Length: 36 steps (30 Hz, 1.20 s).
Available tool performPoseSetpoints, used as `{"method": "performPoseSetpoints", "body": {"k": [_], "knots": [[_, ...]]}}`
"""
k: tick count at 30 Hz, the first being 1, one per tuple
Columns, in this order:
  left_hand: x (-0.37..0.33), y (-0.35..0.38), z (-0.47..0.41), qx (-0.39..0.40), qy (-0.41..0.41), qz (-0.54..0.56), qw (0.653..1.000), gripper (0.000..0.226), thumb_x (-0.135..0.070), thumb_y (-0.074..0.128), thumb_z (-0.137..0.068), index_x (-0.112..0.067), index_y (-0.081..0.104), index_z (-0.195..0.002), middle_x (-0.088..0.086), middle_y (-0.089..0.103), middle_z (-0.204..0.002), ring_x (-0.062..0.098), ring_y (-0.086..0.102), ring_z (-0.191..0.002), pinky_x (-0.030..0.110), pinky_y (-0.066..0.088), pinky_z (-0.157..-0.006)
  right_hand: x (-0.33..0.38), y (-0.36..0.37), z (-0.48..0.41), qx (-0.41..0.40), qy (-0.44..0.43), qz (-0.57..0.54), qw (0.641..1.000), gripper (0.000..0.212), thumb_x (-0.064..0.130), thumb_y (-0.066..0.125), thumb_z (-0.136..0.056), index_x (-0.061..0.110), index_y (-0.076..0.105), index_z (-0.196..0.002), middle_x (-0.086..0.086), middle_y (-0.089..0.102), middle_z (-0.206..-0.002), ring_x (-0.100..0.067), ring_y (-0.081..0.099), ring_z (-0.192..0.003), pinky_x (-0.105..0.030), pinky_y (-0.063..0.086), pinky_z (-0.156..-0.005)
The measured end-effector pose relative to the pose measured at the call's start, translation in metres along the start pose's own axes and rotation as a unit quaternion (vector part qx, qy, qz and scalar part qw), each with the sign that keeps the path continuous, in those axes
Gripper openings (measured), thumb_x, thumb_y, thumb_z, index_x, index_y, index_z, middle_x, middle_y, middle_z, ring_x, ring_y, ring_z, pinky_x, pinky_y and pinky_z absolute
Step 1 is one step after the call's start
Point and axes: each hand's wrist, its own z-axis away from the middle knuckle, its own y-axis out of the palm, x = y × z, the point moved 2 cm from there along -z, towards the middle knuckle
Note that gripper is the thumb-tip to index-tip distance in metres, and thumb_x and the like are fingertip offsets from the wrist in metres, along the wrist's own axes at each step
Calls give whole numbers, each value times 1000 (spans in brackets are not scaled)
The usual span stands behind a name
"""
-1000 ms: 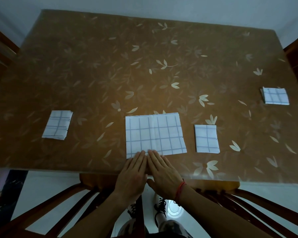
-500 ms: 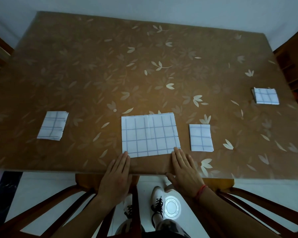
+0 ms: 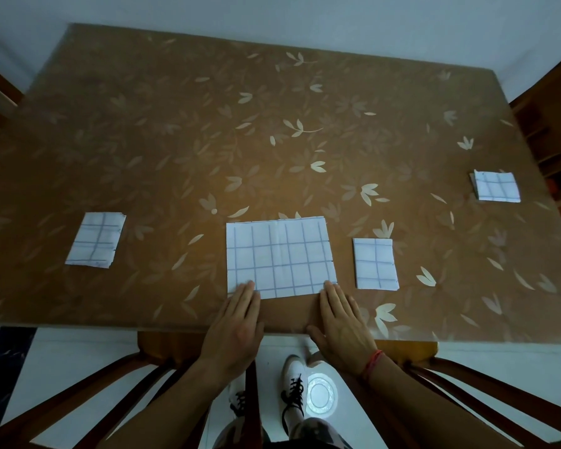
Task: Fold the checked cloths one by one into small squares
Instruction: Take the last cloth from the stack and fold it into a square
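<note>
Seen from your head, your left hand (image 3: 237, 322) and right hand (image 3: 342, 322) both lie flat, fingers straight and together, gripping nothing. The left fingertips rest on the near left corner of the open cloth (image 3: 279, 257), and the right fingertips on its near right corner. That wide spread looks chosen to pin the near edge and square the corners, which I judge to be smoothing before the next fold. A faint crease runs front to back down the cloth's middle, so it probably needs more folds to match the others. The open cloth lies flat in front of you, close to the near edge of the surface (image 3: 208, 140) and within easy reach. Three finished squares sit apart from it: the left square (image 3: 96, 239) well off to your left, the near square (image 3: 374, 264) just beside the cloth's right edge without touching, and the far square (image 3: 496, 186) out by the right edge. That spacing leaves done work outside the folding area. The surface is brown with a pale leaf pattern and looks glossy. Beyond it is a plain pale wall (image 3: 272, 11). A dark wooden chair (image 3: 78, 396) frame shows below, and your laced shoe (image 3: 293, 384) stands on a white floor (image 3: 78, 345).
</note>
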Motion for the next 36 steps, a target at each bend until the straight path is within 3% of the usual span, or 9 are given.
{"method": "performPoseSetpoints", "body": {"k": [5,8,11,13,22,26,29,33,36], "knots": [[-5,5,-8,9,-7,11,1000,53,-27,55,-90,-1,49,-136,17,42,-147,28,37,-138,38,32,-109,-3,-33,-19,-9,4,-121,993,54,44,48,-94,14,44,-139,-10,42,-144,-31,46,-126,-43,43,-102],[-4,8,-8,7,-11,26,1000,57,-24,62,-88,-2,46,-139,15,38,-150,27,32,-141,37,27,-111,-13,-49,-49,-33,94,-267,959,51,35,56,-93,11,47,-137,-13,50,-135,-32,47,-123,-42,44,-101],[-2,11,-7,5,-14,47,999,55,-23,56,-93,-3,40,-143,13,30,-154,25,24,-144,38,27,-114,-23,-59,-80,-42,193,-358,912,31,30,62,-87,8,57,-108,-9,58,-99,-36,57,-104,-39,47,-79],[-3,11,-7,6,-16,56,998,55,-23,54,-95,-3,38,-144,13,28,-155,25,21,-145,38,28,-114,-27,-66,-96,-20,234,-390,890,24,30,63,-85,12,53,-97,-7,58,-93,-34,58,-94,-36,45,-73],[-6,7,-7,4,-26,74,997,55,-23,46,-98,-5,31,-148,9,19,-159,21,11,-147,33,12,-116,-30,-68,-120,11,303,-419,856,34,37,69,-83,7,67,-98,-10,68,-89,-23,59,-78,-30,46,-66],[-6,7,-8,5,-27,86,996,55,-25,41,-100,-8,25,-150,6,12,-160,18,3,-148,30,5,-115,-31,-66,-125,16,320,-458,829,49,46,73,-73,12,68,-108,-7,69,-99,-28,64,-92,-44,56,-83],[-5,7,-6,7,-27,94,995,55,-26,39,-100,-8,23,-150,5,9,-161,17,0,-148,29,3,-116,-32,-68,-128,16,311,-476,822,43,40,74,-77,12,68,-109,-3,66,-101,-28,62,-97,-45,54,-89],[-3,9,-6,12,-34,97,995,55,-29,30,-100,-8,25,-150,5,11,-160,17,3,-148,33,13,-118,-34,-71,-129,16,306,-465,830,34,37,74,-81,11,70,-101,-4,65,-95,-26,61,-92,-37,51,-80],[-3,9,-6,12,-33,95,995,56,-30,31,-98,-8,27,-149,5,12,-160,17,4,-148,31,10,-117,-33,-75,-128,1,293,-460,838,29,34,72,-83,11,71,-100,-3,65,-91,-26,62,-92,-35,51,-79]]}}
